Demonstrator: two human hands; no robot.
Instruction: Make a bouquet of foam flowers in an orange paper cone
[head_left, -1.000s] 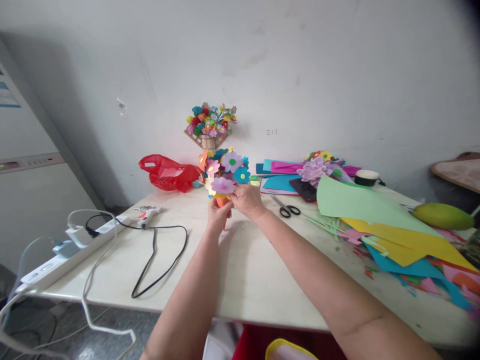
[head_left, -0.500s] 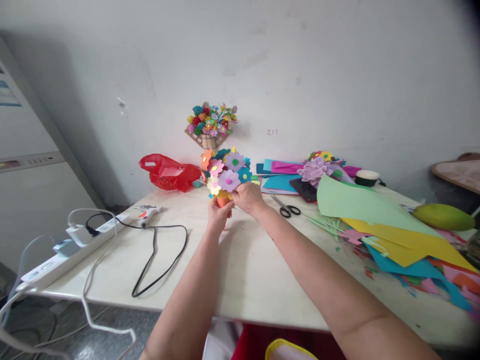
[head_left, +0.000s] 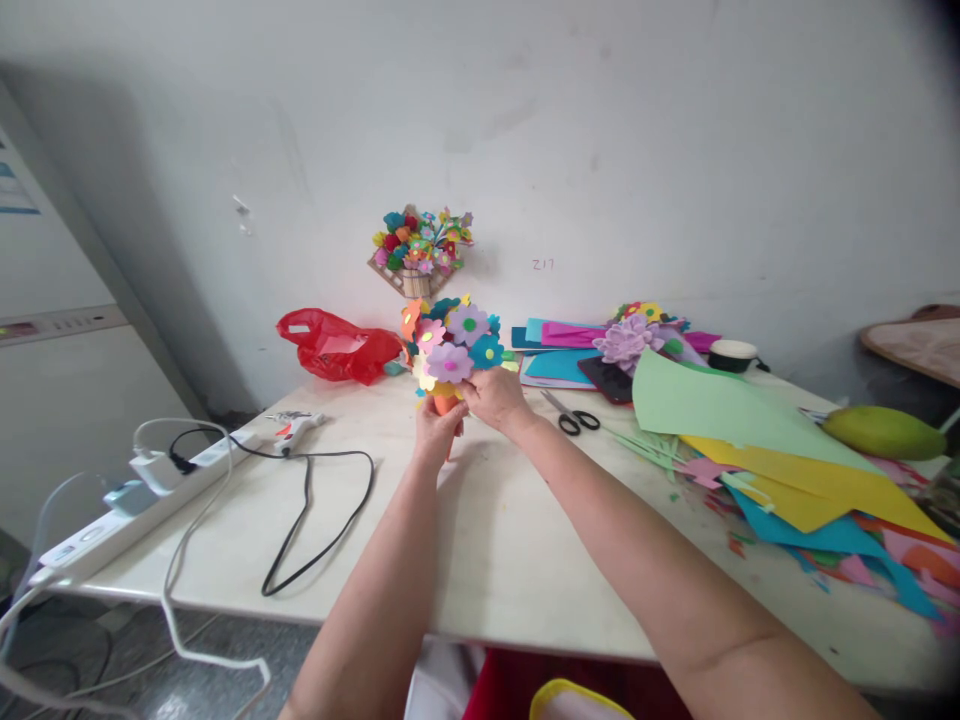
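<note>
We are gripping the foam-flower bouquet [head_left: 448, 345] upright over the table [head_left: 495, 540] — our left hand [head_left: 437, 427] closing round its orange base, our right hand [head_left: 491, 397] pinching beside the purple flower [head_left: 449, 362], just right of the stem.

Both hands meet at a bouquet [head_left: 448, 345] of foam flowers held upright over the table [head_left: 480, 540]: the left hand [head_left: 437, 428] grips its orange base, the right hand [head_left: 493, 397] pinches just under a purple flower [head_left: 449, 362]. Scissors [head_left: 570, 414] lie just right of the hands, a glue gun [head_left: 294, 428] well to the left, coloured sheets [head_left: 780, 470] at the right.
</note>
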